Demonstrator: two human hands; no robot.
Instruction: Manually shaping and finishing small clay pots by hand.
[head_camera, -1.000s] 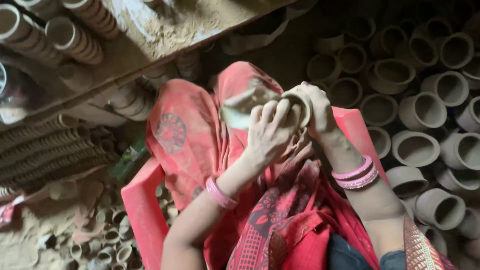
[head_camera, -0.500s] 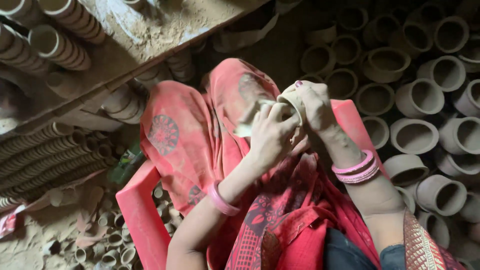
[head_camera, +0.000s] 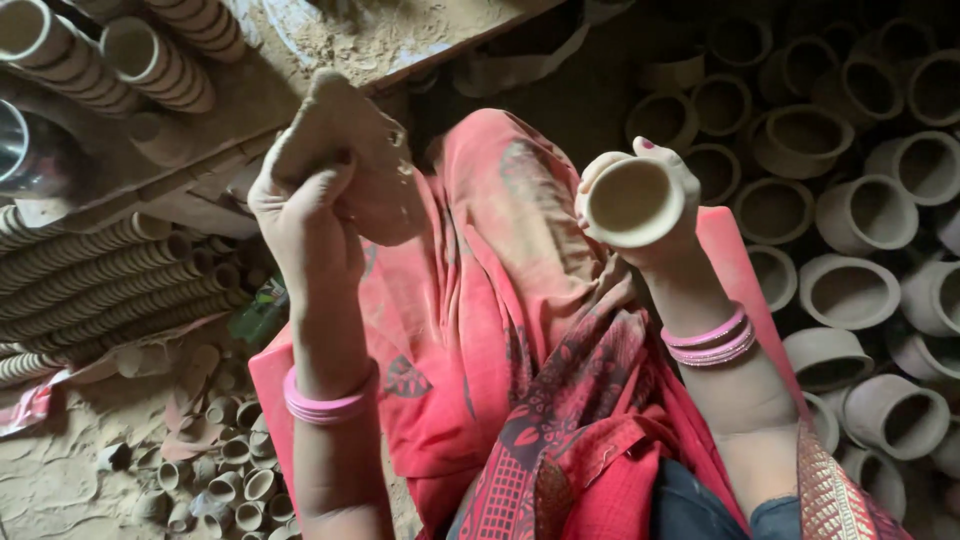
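A small unfired clay cup (head_camera: 632, 202) sits at about two o'clock in the view, its round mouth turned up toward the camera. The right hand (head_camera: 655, 215) holds it from behind and below, fingers (head_camera: 655, 152) curled closed around its wall, one painted nail showing above the rim. Pink bangles (head_camera: 712, 340) ring that wrist.

Well apart from the cup, at about ten o'clock, the left hand (head_camera: 305, 215) is raised with its fingers closed on a dusty, clay-stained cloth (head_camera: 350, 150), which drapes over and beyond the fingertips. A single pink bangle (head_camera: 325, 403) circles this wrist.

Between and beneath both arms lies a red patterned garment (head_camera: 500, 330) across the lap.

From one to five o'clock, rows of larger clay pots (head_camera: 845, 290) lie packed close together, mouths facing the camera. At eleven o'clock, stacked cups (head_camera: 150, 60) lie on their sides on a dusty bench (head_camera: 370, 35); below them at nine o'clock run long nested rows of shallow clay dishes (head_camera: 110, 280). At seven o'clock, tiny clay cups (head_camera: 235, 470) lie scattered on the dusty floor (head_camera: 50, 480).
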